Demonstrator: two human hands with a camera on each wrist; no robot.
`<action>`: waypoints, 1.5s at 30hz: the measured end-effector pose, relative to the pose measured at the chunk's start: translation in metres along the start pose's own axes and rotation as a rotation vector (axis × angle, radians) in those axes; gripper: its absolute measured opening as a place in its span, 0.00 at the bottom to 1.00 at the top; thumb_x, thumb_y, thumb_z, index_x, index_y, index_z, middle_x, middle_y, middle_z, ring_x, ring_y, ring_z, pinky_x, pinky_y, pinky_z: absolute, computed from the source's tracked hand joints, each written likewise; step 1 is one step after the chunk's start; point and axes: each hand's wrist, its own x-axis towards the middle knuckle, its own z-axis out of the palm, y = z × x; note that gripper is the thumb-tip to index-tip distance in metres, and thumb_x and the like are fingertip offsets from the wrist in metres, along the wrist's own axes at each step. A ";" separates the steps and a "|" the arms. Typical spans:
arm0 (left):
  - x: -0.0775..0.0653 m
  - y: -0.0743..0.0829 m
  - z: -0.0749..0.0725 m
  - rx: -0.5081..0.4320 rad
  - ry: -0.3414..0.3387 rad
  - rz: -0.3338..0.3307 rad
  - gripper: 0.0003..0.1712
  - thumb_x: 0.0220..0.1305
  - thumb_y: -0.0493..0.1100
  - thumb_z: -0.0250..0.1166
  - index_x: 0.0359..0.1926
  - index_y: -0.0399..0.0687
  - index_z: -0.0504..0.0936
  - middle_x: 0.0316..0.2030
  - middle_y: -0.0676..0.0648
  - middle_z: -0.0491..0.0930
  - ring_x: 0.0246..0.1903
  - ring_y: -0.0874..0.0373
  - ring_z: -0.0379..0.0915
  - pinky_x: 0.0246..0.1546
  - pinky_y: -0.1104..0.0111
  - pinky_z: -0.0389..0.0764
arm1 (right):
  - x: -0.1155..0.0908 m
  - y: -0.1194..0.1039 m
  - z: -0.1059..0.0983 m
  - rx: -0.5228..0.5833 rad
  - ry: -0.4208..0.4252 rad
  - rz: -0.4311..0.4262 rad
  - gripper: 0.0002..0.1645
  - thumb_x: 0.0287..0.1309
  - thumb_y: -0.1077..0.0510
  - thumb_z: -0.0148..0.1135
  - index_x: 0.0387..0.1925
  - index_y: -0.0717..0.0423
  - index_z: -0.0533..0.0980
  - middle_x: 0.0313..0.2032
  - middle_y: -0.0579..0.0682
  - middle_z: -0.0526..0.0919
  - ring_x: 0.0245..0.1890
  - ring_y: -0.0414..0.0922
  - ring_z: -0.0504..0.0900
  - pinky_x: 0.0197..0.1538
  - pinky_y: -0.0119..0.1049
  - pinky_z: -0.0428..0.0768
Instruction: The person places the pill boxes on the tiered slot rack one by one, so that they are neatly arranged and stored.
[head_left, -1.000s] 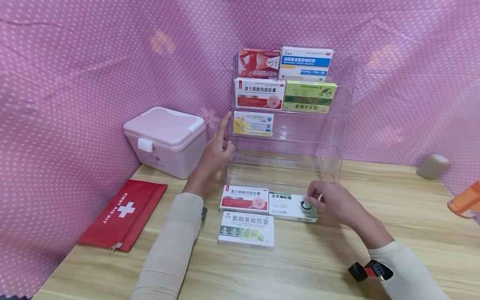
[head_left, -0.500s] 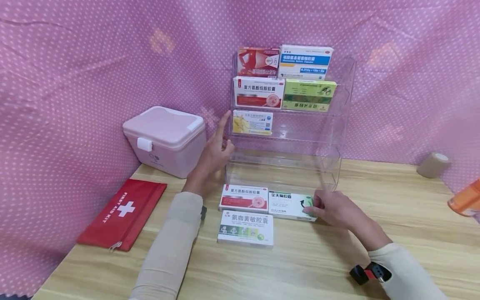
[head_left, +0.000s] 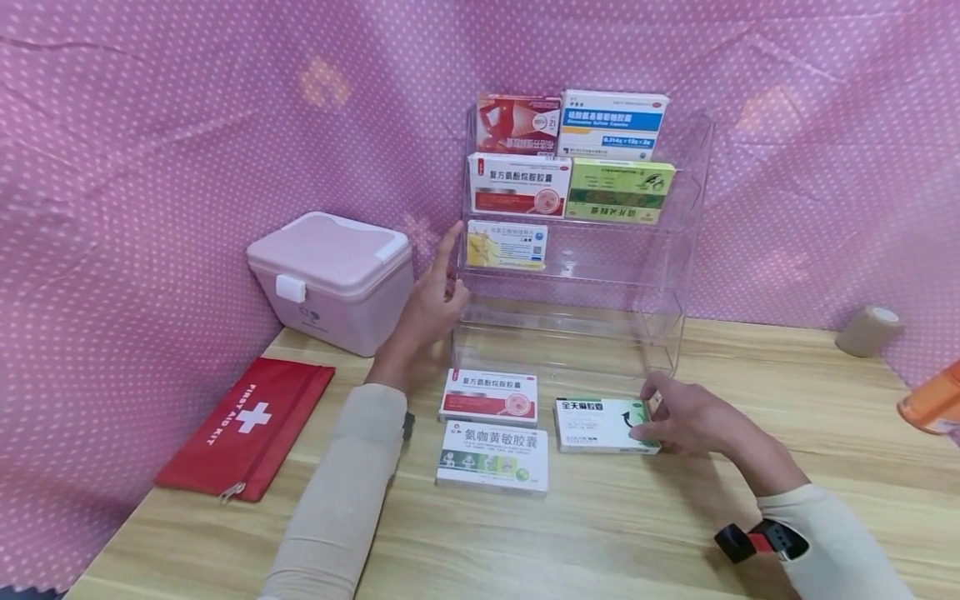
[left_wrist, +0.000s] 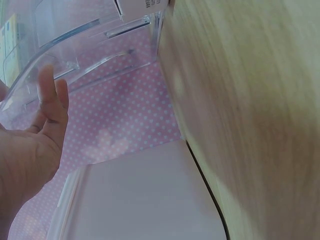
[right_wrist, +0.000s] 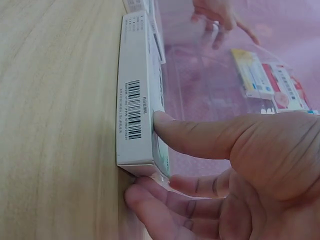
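Note:
My right hand pinches the right end of a white and green medicine box low over the wooden table. In the right wrist view the thumb lies on the printed face, with the fingers by the end and underside; a barcode shows on the long edge of the box. My left hand is at the left side of a clear acrylic rack, index finger extended along its edge; whether it touches is hard to tell. A red and white medicine box and a white capsule box lie before the rack.
Several medicine boxes stand on the rack's upper tiers, among them a yellow and white one. A pink lidded case and a red first aid pouch are at left. A beige roll and an orange object are at right.
The white and green box has shifted right and toward me in my right hand, leaving a gap beside the red and white box. My left hand has stayed by the rack.

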 end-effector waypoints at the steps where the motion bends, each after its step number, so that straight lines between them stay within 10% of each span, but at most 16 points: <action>1: 0.000 0.000 0.000 0.002 0.000 0.001 0.55 0.72 0.39 0.56 0.86 0.86 0.39 0.54 0.40 0.76 0.39 0.51 0.73 0.40 0.58 0.79 | 0.000 0.000 0.000 0.003 -0.005 0.001 0.35 0.64 0.53 0.76 0.62 0.62 0.67 0.44 0.58 0.85 0.33 0.48 0.81 0.34 0.41 0.82; 28: -0.001 -0.001 -0.003 0.022 0.007 -0.020 0.56 0.71 0.39 0.56 0.84 0.91 0.38 0.51 0.42 0.76 0.42 0.50 0.76 0.42 0.55 0.82 | 0.004 0.008 0.001 0.068 -0.086 -0.041 0.34 0.68 0.53 0.73 0.66 0.63 0.68 0.38 0.55 0.84 0.31 0.47 0.81 0.33 0.39 0.83; 45: 0.000 -0.002 0.000 0.020 -0.001 -0.017 0.56 0.71 0.40 0.56 0.84 0.91 0.37 0.49 0.42 0.76 0.40 0.50 0.75 0.40 0.57 0.80 | 0.003 -0.003 0.008 0.034 0.055 -0.300 0.28 0.61 0.59 0.76 0.57 0.59 0.71 0.46 0.58 0.88 0.46 0.50 0.88 0.46 0.41 0.84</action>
